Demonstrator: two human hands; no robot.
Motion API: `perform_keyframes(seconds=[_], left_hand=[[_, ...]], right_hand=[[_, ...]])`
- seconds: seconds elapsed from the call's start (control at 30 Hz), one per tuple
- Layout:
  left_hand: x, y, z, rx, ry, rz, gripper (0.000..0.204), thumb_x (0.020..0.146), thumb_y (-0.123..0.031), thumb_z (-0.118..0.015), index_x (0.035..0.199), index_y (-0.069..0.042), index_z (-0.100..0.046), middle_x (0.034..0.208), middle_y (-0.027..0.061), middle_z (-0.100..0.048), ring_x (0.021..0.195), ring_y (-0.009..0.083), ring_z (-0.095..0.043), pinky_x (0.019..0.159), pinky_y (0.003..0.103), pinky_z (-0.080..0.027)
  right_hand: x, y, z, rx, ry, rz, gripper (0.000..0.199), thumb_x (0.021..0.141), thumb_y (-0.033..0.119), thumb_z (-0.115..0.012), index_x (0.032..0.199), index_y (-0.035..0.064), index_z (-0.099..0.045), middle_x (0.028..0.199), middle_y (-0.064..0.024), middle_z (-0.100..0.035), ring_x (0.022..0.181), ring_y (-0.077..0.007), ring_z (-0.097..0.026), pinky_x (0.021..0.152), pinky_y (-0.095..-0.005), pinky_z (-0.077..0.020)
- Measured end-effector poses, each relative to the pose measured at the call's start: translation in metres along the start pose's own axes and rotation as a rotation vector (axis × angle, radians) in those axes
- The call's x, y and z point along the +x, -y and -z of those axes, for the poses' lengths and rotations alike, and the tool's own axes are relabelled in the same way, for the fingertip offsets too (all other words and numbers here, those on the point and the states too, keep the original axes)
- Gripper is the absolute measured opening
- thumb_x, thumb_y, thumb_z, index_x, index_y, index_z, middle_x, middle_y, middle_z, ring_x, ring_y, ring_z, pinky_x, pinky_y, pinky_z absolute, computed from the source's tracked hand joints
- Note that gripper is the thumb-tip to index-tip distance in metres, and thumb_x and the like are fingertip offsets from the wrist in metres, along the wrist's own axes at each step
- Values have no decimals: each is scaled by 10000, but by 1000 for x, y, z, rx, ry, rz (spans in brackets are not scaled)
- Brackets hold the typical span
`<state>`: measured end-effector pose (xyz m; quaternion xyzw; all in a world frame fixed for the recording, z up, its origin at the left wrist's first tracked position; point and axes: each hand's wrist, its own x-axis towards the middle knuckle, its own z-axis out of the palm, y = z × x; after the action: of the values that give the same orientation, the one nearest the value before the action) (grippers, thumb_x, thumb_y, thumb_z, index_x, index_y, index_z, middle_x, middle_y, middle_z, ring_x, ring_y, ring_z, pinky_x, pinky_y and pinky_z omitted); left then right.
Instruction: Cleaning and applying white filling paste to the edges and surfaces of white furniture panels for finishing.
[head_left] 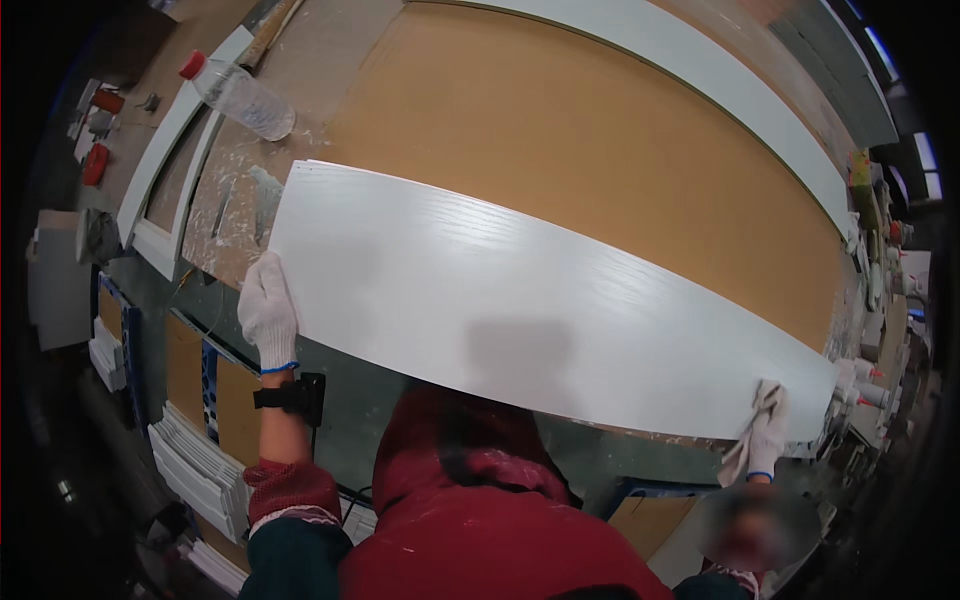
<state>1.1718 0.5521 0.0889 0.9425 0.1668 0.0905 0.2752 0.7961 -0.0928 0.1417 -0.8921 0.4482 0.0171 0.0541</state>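
Note:
A long white panel with a faint wood-grain surface lies across the near side of the workbench. My left hand, in a white knit glove with a blue cuff, is closed on the panel's left edge near its front corner. At the right end, my gloved right hand presses a greyish rag against the panel's surface by the front edge. Part of the rag hangs over that edge. The fingers under the panel and inside the rag are partly hidden.
Behind the panel lies a large brown board, with a pale strip along its far side. A clear bottle with a red cap lies at the back left, near a white frame. Stacked white panels stand low at left.

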Motion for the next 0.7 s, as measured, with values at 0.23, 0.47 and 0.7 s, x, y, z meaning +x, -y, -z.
perform_keyframes(seconds=[0.23,0.47,0.7], left_hand=[[-2,1,-6,-105,-21,-18,466,978,-411,-457,1088,1,-645,1000,178,-679,911,310,-650,817,381,-483],[-10,-19,4,-161,-80,130,401,979,-354,-482,1080,-3,-647,992,181,-679,910,323,-646,813,380,-490],[-7,23,-12,172,-246,-503,202,930,-187,-543,1018,-37,-646,941,146,-662,849,348,-624,749,419,-492]], right_hand=[[-44,201,-14,-30,112,463,339,864,181,-563,1199,153,-521,1171,-182,-584,973,-384,-610,792,-433,-516],[-98,474,-30,45,316,1399,170,864,166,-519,1032,151,-535,968,-152,-593,703,-280,-657,518,-387,-526],[-143,615,-59,170,370,1530,195,824,165,-563,1008,109,-535,922,-132,-592,714,-294,-651,559,-392,-525]])
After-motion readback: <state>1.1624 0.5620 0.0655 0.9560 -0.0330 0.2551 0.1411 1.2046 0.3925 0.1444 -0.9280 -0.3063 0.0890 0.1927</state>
